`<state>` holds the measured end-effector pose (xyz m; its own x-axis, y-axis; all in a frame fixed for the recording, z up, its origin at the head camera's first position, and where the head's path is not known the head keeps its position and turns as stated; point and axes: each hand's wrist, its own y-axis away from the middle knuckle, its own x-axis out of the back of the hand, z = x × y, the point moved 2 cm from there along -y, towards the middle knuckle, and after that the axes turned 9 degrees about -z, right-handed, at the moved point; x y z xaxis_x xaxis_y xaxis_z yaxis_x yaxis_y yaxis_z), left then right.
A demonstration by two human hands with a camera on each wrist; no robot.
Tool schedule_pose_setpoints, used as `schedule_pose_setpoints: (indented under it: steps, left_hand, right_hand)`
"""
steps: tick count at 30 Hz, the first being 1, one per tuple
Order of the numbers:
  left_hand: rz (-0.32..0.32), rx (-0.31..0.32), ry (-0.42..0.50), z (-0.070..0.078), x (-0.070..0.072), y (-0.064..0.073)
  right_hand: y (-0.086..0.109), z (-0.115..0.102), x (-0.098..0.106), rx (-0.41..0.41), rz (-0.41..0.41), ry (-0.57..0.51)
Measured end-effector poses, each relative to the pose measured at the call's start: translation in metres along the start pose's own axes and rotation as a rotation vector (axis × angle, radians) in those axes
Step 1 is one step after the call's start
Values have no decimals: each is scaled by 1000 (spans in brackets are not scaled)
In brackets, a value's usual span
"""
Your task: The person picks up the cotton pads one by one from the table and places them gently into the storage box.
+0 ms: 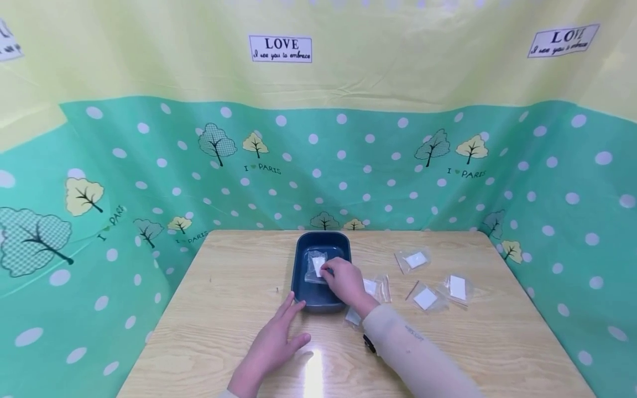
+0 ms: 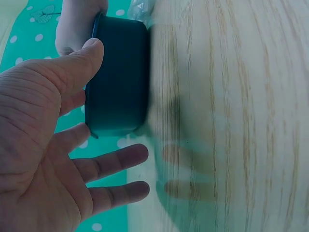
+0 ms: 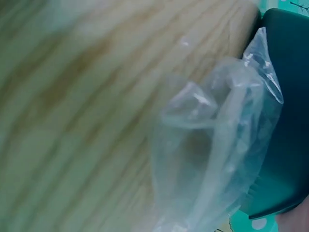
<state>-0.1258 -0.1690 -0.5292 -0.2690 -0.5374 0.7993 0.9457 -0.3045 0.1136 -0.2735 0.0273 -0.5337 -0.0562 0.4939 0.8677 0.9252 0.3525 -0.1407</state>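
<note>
A dark blue rectangular bin [image 1: 320,301] stands on the wooden table. Over its inside lies a small clear plastic bag [image 1: 312,275] with a white card in it, and my right hand [image 1: 345,281] pinches the bag's right side with thumb and fingertips. At the bin's near left corner is my left hand [image 1: 275,340], its fingers spread and fingertips at the rim; the left wrist view shows the thumb and fingers mostly straight beside the bin wall [image 2: 120,77]. Another clear bag [image 3: 217,145] stands crumpled against the bin's outside in the right wrist view.
Right of the bin lie several clear bags with white cards, among them a far bag [image 1: 414,260], a middle bag [image 1: 426,298] and a right bag [image 1: 457,288]. A small black object [image 1: 369,344] shows beside the right sleeve. A patterned curtain [image 1: 298,182] surrounds the table.
</note>
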Motion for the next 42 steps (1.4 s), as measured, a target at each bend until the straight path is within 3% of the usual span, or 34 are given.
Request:
schedule_pose_setpoints:
  steps: [14, 28, 37, 42]
  left_hand:
    - [-6, -4, -6, 1, 1, 0]
    - [-1, 10, -5, -1, -2, 0]
    - [9, 9, 0, 0, -2, 1]
    - [7, 7, -5, 1, -1, 1]
  right_hand:
    - [1, -2, -4, 15, -71, 133]
    - [2, -1, -5, 79, -17, 166]
    - [3, -1, -3, 69, -20, 132]
    - [6, 0, 1, 38, -31, -13]
